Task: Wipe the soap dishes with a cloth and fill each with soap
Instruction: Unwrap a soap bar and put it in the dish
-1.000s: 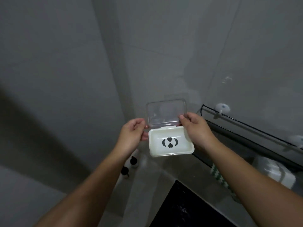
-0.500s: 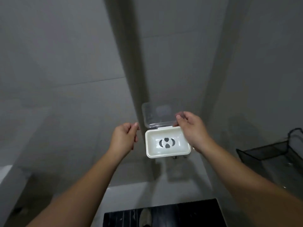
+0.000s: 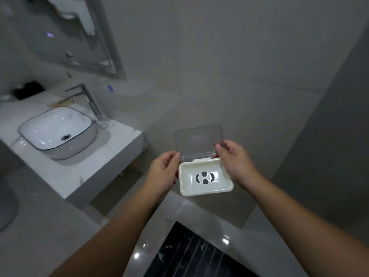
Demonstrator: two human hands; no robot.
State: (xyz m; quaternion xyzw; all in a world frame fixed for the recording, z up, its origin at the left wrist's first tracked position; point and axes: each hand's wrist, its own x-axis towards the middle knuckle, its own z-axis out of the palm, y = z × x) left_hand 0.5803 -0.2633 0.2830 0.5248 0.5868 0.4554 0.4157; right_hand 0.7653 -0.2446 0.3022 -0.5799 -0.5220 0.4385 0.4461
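the soap dish is being held up in the air in front of the grey tiled wall, between the two hands and well apart from the sink. the cream tray is lying roughly level, its dark drain cut-outs showing in the middle of its floor. the clear lid is standing open, hinged up from the far edge.

the left hand is gripping the dish by its left side. its fingers are curling in together toward the back left corner, right where the lid is meeting the tray. how far they are reaching underneath, i cannot tell.

the right hand is working the other side. its fingers are pinching the lower right corner of the lid, thumb in front and fingertips behind the clear plastic.

over to the left, a white basin with a dark rim is sitting on a white marbled desk, a chrome tap rising just behind it and a mirror hanging on the wall above. down at the bottom edge, a black ribbed panel is lying on the glossy floor below the forearms.
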